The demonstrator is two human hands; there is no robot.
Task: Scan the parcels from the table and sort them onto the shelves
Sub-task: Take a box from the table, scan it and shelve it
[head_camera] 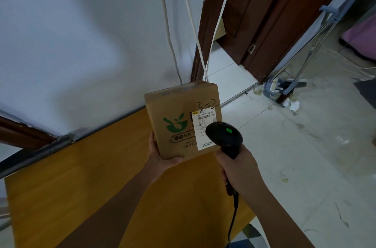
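A brown cardboard parcel with a green bowl logo and a white shipping label marked "3-2" is held up above the wooden table. My left hand grips its lower left corner, thumb across the bottom edge. My right hand grips the handle of a black barcode scanner. The scanner's head sits just in front of the label's lower right part, and a green light glows on its top. Its cable hangs down toward the bottom edge of the view.
A white wall with hanging white cables stands behind the table. A dark brown door is at the upper right. On the tiled floor to the right lie a mop base and scraps of litter.
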